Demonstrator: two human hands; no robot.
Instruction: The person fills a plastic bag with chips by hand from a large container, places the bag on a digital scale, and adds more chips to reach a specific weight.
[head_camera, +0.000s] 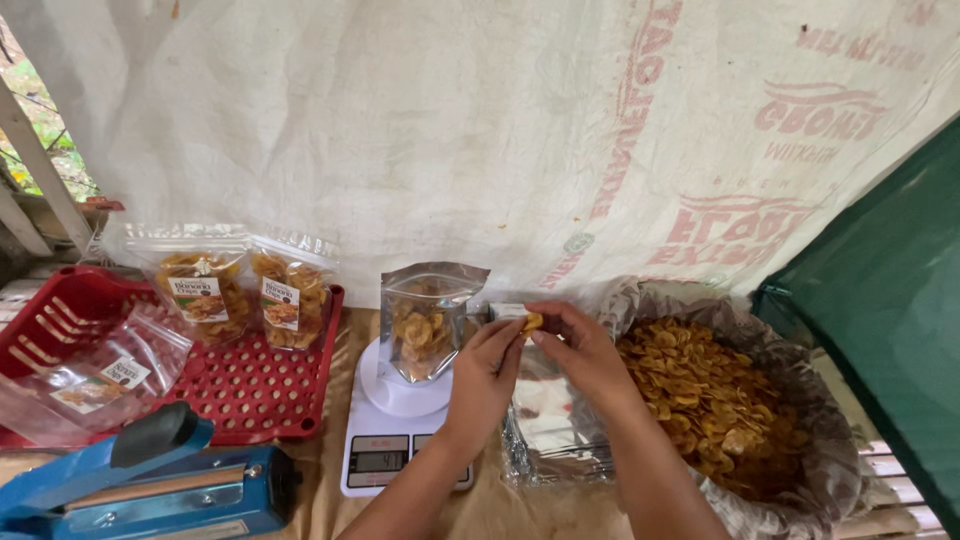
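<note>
My left hand (483, 375) and my right hand (578, 352) meet over the table, fingertips pinching one yellow chip (533, 321) between them. Just left of them a clear stand-up pouch (428, 322), partly filled with chips, stands on a white kitchen scale (380, 452). To the right sits a large plastic-lined sack of loose yellow chips (715, 400). A stack of silvery pouches (550, 430) lies under my right forearm.
A red perforated tray (250, 395) at left holds two filled, labelled chip pouches (200, 290) (290, 300). A red basket (60, 320) holds empty pouches (95, 375). A blue heat sealer (150, 480) lies at front left. A white sheet hangs behind, green tarp (890, 300) at right.
</note>
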